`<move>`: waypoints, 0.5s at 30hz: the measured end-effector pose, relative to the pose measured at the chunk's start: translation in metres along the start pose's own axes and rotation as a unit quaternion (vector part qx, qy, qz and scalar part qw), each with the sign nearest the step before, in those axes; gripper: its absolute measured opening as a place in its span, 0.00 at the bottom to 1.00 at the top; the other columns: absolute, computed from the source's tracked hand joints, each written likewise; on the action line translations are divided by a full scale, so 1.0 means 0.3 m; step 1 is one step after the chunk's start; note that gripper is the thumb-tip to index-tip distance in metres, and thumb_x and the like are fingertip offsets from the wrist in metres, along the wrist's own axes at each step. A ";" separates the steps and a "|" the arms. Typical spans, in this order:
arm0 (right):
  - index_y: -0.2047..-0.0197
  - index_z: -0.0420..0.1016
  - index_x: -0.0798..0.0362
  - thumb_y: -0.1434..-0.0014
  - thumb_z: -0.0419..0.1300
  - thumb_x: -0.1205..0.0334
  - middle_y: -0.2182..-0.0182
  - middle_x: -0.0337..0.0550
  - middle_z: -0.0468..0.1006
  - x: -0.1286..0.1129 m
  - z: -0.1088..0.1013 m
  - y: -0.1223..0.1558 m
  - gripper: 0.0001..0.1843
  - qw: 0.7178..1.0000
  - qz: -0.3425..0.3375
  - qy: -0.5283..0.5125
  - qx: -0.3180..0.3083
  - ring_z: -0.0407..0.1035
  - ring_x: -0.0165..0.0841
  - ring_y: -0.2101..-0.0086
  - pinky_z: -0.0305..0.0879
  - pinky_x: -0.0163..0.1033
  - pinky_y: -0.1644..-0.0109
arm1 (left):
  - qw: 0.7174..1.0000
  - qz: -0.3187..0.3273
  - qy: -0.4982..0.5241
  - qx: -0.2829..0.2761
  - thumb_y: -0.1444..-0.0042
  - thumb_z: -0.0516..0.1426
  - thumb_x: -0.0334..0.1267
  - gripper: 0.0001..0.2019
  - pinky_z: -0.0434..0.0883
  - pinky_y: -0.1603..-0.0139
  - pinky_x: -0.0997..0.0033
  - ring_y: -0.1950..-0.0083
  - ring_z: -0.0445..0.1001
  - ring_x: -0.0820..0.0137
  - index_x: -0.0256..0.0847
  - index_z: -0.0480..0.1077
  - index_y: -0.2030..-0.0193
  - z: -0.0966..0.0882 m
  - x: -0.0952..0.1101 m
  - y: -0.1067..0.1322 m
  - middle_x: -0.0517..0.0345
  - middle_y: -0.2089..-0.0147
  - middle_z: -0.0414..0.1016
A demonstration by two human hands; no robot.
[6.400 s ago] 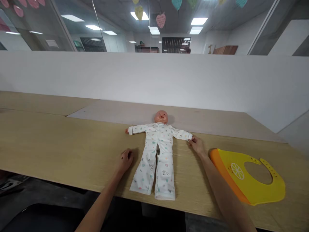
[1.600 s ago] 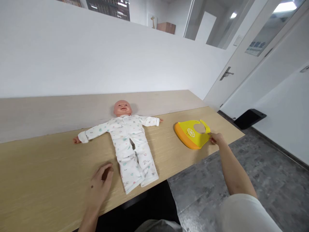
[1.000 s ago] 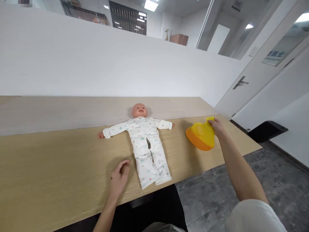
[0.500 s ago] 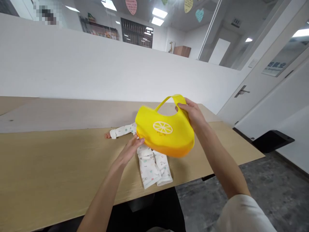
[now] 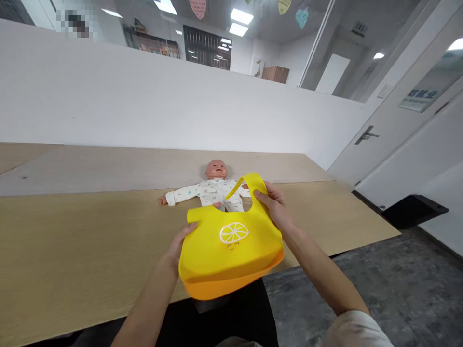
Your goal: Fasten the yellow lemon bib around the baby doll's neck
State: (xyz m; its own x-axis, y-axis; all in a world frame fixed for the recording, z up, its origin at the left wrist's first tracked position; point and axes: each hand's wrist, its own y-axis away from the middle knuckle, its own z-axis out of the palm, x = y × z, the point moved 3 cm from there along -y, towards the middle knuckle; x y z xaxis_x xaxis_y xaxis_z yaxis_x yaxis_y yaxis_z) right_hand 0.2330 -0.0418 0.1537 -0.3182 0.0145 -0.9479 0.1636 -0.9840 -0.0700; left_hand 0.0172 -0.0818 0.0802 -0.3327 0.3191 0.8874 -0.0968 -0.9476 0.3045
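One yellow bib (image 5: 202,250), up in front of the doll (image 5: 213,191)! Left hand (image 5: 182,239) pinches its left corner, right hand (image 5: 275,206) grips the strap (image 5: 256,182); long axis runs near to far, strap end doll-ward, orange pocket (image 5: 217,290) nearest.

The head camera looks forward and down, near the yellow bib (image 5: 206,246) at six o'clock, facing the white wall (image 5: 198,108) at twelve.
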 end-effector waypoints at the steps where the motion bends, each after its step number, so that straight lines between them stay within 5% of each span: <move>1: 0.54 0.76 0.48 0.47 0.66 0.58 0.59 0.39 0.79 0.001 -0.002 -0.005 0.15 1.000 -0.004 -0.006 0.009 0.74 0.34 0.66 0.71 0.35 0.64 | 0.999 -0.031 0.031 -0.007 0.59 0.66 0.49 0.21 0.77 0.66 0.60 0.64 0.81 0.54 0.40 0.75 0.60 0.020 0.023 -0.005 0.51 0.69 0.81; 5: 0.56 0.78 0.48 0.48 0.65 0.58 0.59 0.39 0.79 -0.032 -0.007 -0.059 0.14 0.998 -0.045 0.000 0.035 0.73 0.32 0.66 0.69 0.34 0.64 | 0.998 0.030 0.053 -0.006 0.64 0.68 0.34 0.19 0.76 0.69 0.69 0.66 0.81 0.60 0.37 0.75 0.61 0.052 0.139 -0.072 0.53 0.67 0.81; 15: 0.52 0.70 0.54 0.48 0.57 0.64 0.64 0.41 0.77 -0.156 0.021 -0.398 0.18 0.993 -0.104 0.047 0.010 0.72 0.30 0.69 0.70 0.37 0.61 | 0.981 0.172 0.068 -0.061 0.56 0.64 0.34 0.21 0.77 0.54 0.63 0.52 0.78 0.56 0.37 0.75 0.52 0.070 0.311 -0.296 0.51 0.52 0.80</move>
State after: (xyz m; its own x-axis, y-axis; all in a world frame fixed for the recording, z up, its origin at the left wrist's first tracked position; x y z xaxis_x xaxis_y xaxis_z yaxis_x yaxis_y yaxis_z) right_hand 0.2224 0.0738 0.2084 -0.2546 0.2328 -0.9386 0.0845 -0.9615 -0.2614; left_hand 0.0146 0.0325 0.1431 -0.4861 -0.0171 0.8737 -0.0663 -0.9962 -0.0564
